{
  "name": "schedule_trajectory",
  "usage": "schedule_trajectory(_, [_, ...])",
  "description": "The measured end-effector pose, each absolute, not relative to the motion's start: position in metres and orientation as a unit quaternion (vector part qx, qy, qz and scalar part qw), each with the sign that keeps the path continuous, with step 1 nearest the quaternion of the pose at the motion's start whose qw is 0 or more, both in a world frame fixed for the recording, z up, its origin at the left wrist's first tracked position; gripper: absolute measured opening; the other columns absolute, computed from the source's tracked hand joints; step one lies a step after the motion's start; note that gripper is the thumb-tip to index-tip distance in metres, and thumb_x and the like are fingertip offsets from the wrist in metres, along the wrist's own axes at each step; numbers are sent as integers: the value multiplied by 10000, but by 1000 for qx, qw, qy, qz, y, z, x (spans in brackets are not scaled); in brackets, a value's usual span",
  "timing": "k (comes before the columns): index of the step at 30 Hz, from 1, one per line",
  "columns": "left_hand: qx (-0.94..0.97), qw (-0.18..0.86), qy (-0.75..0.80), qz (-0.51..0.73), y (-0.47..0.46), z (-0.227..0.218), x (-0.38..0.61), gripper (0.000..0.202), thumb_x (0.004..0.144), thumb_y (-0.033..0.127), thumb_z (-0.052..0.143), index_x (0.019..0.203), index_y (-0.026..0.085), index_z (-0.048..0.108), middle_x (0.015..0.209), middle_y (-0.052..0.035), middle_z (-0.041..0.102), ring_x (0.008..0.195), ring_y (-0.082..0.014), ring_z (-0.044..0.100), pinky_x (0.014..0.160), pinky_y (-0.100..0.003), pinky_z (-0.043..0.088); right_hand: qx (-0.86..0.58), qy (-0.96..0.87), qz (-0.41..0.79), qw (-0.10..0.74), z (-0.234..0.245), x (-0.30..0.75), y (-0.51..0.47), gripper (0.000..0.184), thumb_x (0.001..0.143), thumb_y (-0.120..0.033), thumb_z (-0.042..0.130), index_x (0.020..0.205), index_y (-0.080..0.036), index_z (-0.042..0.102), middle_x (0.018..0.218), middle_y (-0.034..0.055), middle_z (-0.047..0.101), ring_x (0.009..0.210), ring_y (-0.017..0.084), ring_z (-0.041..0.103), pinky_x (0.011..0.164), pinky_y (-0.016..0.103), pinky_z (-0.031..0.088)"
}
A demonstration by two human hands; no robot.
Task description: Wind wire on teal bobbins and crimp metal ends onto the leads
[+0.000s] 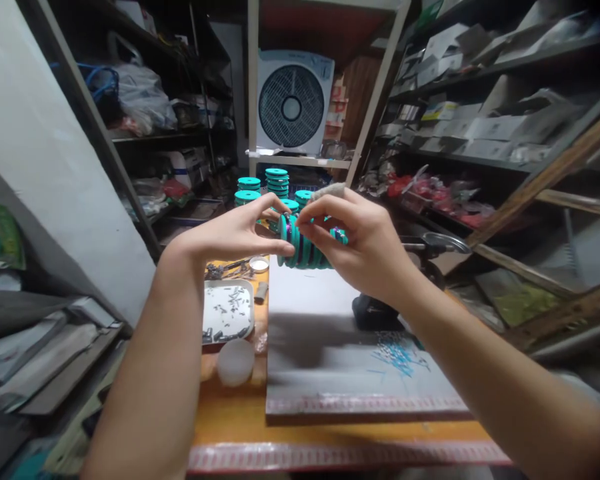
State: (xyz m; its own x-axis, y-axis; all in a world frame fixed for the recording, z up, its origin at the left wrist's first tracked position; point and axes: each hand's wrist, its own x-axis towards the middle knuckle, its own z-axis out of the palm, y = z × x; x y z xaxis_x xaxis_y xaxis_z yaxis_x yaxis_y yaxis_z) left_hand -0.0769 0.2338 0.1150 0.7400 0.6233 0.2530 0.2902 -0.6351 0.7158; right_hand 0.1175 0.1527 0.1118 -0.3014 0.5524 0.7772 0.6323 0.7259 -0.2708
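A row of teal discs (307,257), stacked like spools on their side with dark and purple bands between them, is held up above the board. My left hand (245,230) grips its left end, the thumb below and the fingers at the top. At the top left of the discs, the thumb and forefinger of my right hand (363,230) are pinched together. What lies in that pinch is too small to make out. A greyish wrap (330,192) covers a finger of my right hand. More stacks of teal discs (277,181) stand behind.
A pale board (310,380) lies on the orange table (230,423), with thin blue-and-silver pieces (400,357) scattered on it. To the left are a white tray (253,313) of small dark parts and a round translucent lid or cup (235,362). A dark tool (375,312) stands right. Behind is a box fan (293,107).
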Motion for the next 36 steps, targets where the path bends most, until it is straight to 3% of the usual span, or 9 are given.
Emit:
schedule_trajectory(14, [872, 346, 231, 260, 235, 112, -75, 448, 701, 336, 752, 1049, 196, 508, 1072, -67, 609, 994, -247, 616, 788, -356, 519, -398, -807, -43, 433, 114, 108, 165, 87, 805, -89, 653, 774, -168, 674, 778, 17, 564, 664, 128, 524, 559, 266, 408])
schedule_trajectory(19, [867, 337, 257, 261, 237, 111, -76, 603, 600, 363, 819, 1084, 207, 496, 1204, -109, 551, 916, -245, 635, 727, -377, 534, -405, -816, 21, 412, 121, 112, 168, 77, 792, -103, 661, 767, -173, 680, 772, 15, 573, 654, 123, 521, 586, 272, 423])
schedule_trajectory(23, [870, 333, 263, 253, 236, 112, -78, 605, 620, 373, 807, 1104, 212, 482, 1241, -121, 523, 886, -237, 638, 698, -375, 531, -390, -810, 54, 436, 119, 114, 171, 58, 810, -122, 646, 785, -164, 677, 801, 28, 595, 716, 145, 541, 618, 283, 433])
schedule_trajectory(36, [869, 341, 248, 258, 235, 111, -76, 541, 632, 321, 793, 1068, 205, 494, 1195, -102, 552, 934, -240, 636, 740, -356, 534, -412, -808, 1, 422, 119, 109, 167, 116, 771, -50, 656, 776, -160, 693, 788, 18, 565, 630, 116, 507, 555, 268, 412])
